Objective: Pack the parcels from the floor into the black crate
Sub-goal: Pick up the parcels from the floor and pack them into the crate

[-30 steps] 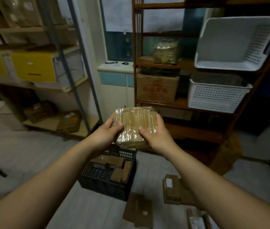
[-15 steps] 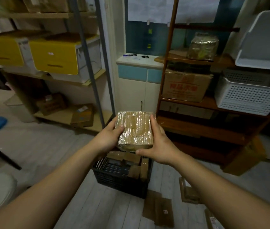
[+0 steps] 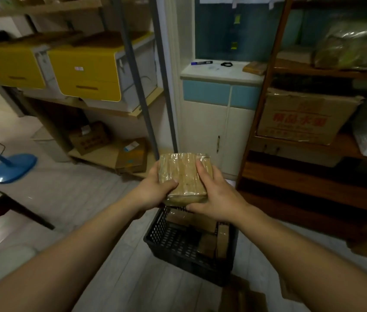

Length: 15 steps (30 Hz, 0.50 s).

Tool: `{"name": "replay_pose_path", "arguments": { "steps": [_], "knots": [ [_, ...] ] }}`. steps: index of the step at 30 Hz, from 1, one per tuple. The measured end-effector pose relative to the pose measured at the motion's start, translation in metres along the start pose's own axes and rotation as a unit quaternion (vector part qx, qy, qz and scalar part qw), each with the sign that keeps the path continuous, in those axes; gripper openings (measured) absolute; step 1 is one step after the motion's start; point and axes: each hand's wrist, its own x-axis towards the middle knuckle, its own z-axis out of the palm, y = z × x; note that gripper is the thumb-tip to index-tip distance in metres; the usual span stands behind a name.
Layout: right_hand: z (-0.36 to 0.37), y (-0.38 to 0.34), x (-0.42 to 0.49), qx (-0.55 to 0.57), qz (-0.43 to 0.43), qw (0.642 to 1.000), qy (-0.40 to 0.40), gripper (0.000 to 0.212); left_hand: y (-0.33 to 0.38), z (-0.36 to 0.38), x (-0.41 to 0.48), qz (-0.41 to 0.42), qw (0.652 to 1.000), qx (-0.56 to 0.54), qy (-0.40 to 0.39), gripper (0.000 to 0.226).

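Held parcel: a brown parcel [image 3: 184, 176] wrapped in shiny clear tape, broad face up, in the air above the far edge of the black crate [image 3: 182, 264] and not touching it.
Left hand: the left hand [image 3: 153, 192] grips the parcel's left side, thumb laid across the near left corner of the top face; its fingers go underneath, out of sight.
Right hand: the right hand [image 3: 217, 198] grips the right side, thumb lying along the top face, fingertips curled under the near edge.
Black crate: stands on the pale plank floor [image 3: 76, 199], straight below both hands, with perforated walls and an open top.
Packed parcels: several brown packed parcels [image 3: 207, 244] fill the crate's right and far parts; the left near part shows bare mesh.
Floor parcels: flat brown floor parcels [image 3: 245, 299] lie just beside the crate's near right corner, partly cut off by the picture's edge.
Beyond the crate: a white cabinet [image 3: 220, 131] with blue panels, a blue marker [image 3: 201, 63] on its top.
Left of the crate: a metal shelf carrying two yellow boxes [image 3: 83, 70]; a blue lamp base [image 3: 11, 167] sits on the floor, well apart.
Right of the crate: a wooden shelf holding a cardboard box [image 3: 299, 118] with red print.
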Motion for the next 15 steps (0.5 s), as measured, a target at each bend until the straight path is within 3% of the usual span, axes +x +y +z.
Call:
{"name": "replay_pose_path", "arguments": {
  "steps": [6, 15],
  "knots": [
    [0.012, 0.011, 0.043, -0.043, 0.083, 0.995, -0.027, 0.128, -0.006, -0.005, 0.059, -0.023, 0.996, 0.054, -0.060, 0.072],
    [0.074, 0.009, 0.100, 0.007, 0.200, 0.979, 0.050, 0.120, -0.043, -0.043, 0.163, -0.009, 0.980, 0.040, -0.196, 0.066]
  ]
}}
